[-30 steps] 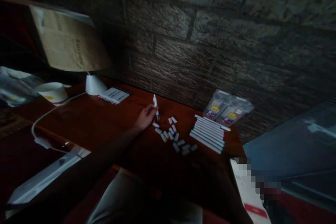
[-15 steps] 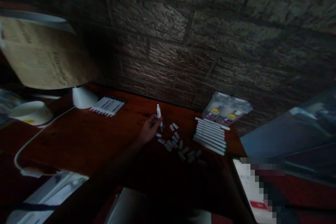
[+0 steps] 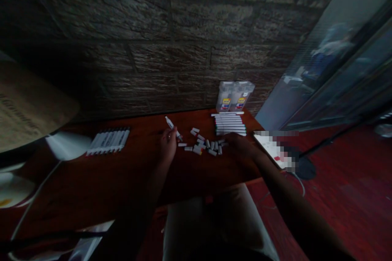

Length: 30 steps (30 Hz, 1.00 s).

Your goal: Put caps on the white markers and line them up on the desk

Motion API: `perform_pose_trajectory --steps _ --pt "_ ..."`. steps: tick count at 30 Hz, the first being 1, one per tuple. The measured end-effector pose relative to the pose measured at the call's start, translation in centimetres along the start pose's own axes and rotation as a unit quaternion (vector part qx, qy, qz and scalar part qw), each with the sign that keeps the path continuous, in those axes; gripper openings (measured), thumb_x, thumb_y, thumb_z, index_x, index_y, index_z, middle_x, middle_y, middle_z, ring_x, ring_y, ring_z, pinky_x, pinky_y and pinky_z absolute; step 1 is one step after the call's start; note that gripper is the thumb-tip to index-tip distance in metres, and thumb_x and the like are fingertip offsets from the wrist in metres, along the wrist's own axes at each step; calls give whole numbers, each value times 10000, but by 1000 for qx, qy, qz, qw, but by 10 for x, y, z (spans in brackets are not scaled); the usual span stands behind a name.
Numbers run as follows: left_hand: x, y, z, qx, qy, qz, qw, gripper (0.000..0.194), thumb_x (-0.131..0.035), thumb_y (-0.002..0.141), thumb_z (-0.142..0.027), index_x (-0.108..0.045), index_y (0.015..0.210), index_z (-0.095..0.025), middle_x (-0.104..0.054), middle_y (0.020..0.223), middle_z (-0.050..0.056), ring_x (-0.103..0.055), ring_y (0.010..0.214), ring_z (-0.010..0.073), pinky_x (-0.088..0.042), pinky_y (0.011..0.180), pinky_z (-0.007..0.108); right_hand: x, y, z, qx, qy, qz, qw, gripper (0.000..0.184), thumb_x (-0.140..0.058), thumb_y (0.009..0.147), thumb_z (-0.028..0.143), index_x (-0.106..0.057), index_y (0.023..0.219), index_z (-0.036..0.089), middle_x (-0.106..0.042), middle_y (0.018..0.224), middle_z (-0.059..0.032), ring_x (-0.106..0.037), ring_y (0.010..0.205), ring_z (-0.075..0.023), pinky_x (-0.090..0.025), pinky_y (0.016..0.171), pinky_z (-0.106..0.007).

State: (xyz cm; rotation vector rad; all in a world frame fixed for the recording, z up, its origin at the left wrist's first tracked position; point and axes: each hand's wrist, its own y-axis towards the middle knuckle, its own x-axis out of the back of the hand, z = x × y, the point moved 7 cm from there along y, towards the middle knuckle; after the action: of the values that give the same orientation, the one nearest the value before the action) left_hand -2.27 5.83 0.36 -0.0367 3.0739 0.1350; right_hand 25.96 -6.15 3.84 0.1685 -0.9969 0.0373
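My left hand (image 3: 169,142) is closed around a white marker (image 3: 169,122), which tilts up to the left; its dark tip end points down toward the table. Beside it lies a loose group of white marker caps (image 3: 201,145), some with coloured ends. My right hand (image 3: 238,143) is low at the right side of these caps, its fingertips beside a cap (image 3: 223,144). Those fingers are too dark to show whether they grip it. Just behind my right hand, a row of white markers (image 3: 229,124) lies side by side.
Two clear plastic cases (image 3: 234,97) stand against the brick wall (image 3: 190,57). Another row of markers (image 3: 109,140) lies at left, near a lamp (image 3: 65,145) and a white cup (image 3: 14,189). A partly blurred white notepad or box (image 3: 269,147) is at the table's right edge.
The view has swung right, showing more floor and glass. My right arm, barely visible in shadow before, now shows clearly with its hand by the caps. The held marker leans further left.
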Motion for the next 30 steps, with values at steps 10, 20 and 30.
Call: perform_pose_trajectory --steps 10,20,30 --pt "5 1 0 -9 -14 -39 999 439 -645 745 -622 -488 771 -213 -572 653 -20 -632 595 144 -444 520 226 16 29 12 18 -125 53 991 346 -707 741 78 -744 1069 182 -743 1083 -123 -690 966 -256 -500 825 -301" --pt "3 0 -11 -8 -33 -49 998 427 -728 729 -571 -550 736 -183 -578 603 -16 -589 528 114 -410 465 195 2 89 54 150 61 -27 986 193 -566 931 294 -719 946 178 -715 742 -17 -616 645 -133 -415 632 -237" --pt "-19 5 -39 -56 -48 20 997 458 -795 650 -585 -626 735 -168 -692 725 15 -542 542 85 -392 492 194 -16 77 48 139 126 -118 975 217 -620 912 398 -736 934 215 -776 893 -43 -706 785 -170 -500 736 -262"
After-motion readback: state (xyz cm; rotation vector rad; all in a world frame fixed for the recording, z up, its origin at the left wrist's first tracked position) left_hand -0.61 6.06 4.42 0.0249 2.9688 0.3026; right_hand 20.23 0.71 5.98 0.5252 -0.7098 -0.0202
